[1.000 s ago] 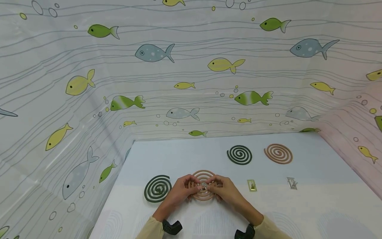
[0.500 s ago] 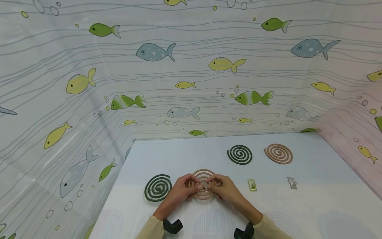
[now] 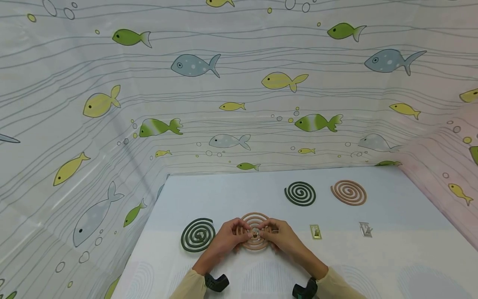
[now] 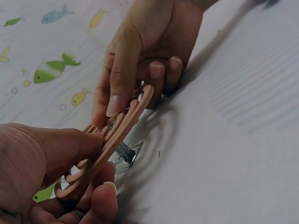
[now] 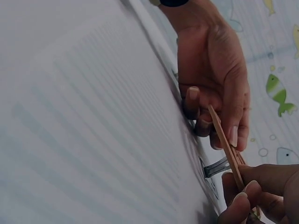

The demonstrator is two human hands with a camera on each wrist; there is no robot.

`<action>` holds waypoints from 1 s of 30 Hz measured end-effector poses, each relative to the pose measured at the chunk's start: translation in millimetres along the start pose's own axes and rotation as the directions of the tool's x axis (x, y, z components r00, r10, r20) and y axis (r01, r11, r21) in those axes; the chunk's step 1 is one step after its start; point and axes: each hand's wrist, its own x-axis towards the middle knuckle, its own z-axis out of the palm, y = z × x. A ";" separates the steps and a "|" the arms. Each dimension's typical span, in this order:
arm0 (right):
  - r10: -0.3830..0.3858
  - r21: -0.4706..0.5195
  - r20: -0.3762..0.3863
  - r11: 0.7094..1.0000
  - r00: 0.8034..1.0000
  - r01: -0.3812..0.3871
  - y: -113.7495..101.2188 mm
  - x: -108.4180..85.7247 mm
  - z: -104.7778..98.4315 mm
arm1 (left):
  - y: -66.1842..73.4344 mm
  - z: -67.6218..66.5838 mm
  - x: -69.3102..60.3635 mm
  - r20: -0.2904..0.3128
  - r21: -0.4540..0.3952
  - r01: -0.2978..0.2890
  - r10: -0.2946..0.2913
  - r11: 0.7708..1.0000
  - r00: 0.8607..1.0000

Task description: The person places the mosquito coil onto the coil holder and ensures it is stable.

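A brown mosquito coil [image 3: 254, 248] lies between my two hands at the front middle of the table. My left hand [image 3: 225, 240] pinches its left side between thumb and fingers. From the other side my right hand [image 3: 281, 236] grips it, thumb on top near the centre. In the left wrist view the coil [image 4: 127, 125] is tilted, and a small metal coil stand [image 4: 126, 156] sits under it. The stand's prong [image 5: 217, 168] reaches up to the coil's underside in the right wrist view. Fingers hide how the two meet.
A dark green coil [image 3: 198, 235] lies just left of my left hand. Farther back are another green coil [image 3: 300, 193] and a brown coil [image 3: 348, 192]. A gold stand [image 3: 315, 231] and a silver stand [image 3: 365, 229] lie to the right. Fish-printed sheeting encloses the table.
Both hands keep their hold on the brown coil in the same place. The head view has shifted very slightly; nothing else visibly differs.
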 end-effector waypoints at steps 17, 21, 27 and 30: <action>-0.003 -0.003 -0.017 1.000 1.000 0.003 -2.2 -2.8 -2.6 | 2.3 -2.7 -3.5 -0.014 -0.013 0.021 -0.021 1.000 1.000; -0.006 -0.009 -0.041 1.000 0.999 0.006 -2.9 -3.5 -3.5 | 3.6 -3.5 -4.9 -0.024 0.001 0.022 -0.022 1.000 0.999; 0.002 0.001 -0.063 1.000 0.998 -0.002 -5.5 -4.6 -6.7 | 6.7 -4.8 -6.5 -0.039 0.047 0.015 -0.013 0.999 0.999; -0.002 -0.004 -0.064 1.000 0.998 0.002 -4.9 -4.3 -8.8 | 9.0 -5.1 -6.4 -0.055 0.083 -0.002 0.006 0.997 0.998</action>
